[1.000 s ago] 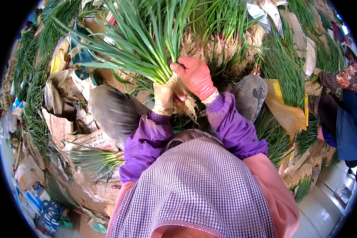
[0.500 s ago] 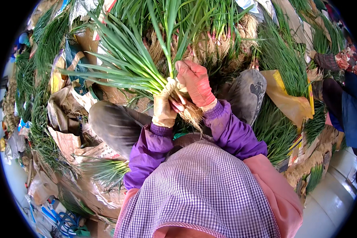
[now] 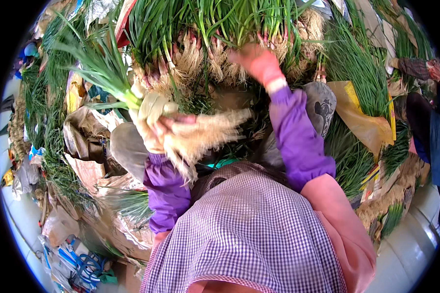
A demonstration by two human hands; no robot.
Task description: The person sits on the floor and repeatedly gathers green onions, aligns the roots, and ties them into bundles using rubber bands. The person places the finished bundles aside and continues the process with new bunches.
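Note:
My left hand [image 3: 149, 117], in a pale glove, is closed round a bunch of green garlic [image 3: 127, 97]. Its leaves point up and to the left, and its pale, shaggy roots [image 3: 205, 129] spread out to the right. My right hand [image 3: 261, 63], in an orange-red glove, is at the root side of a big heap of green garlic [image 3: 190, 53] with pinkish bulbs. Motion smears its fingers, so I cannot tell whether they grip a stalk.
My knees [image 3: 320, 107] flank the work spot. More green stalks [image 3: 352, 73] lie to the right, by a yellow-edged tan sheet [image 3: 362, 117]. Crumpled sacking [image 3: 85, 132] and cardboard are at left, blue straps [image 3: 80, 266] at lower left. Another person's sleeve [image 3: 415, 68] shows at far right.
My left hand has moved left and turned the bunch, so its roots now point right. My right hand has left the bunch and moved up to the heap.

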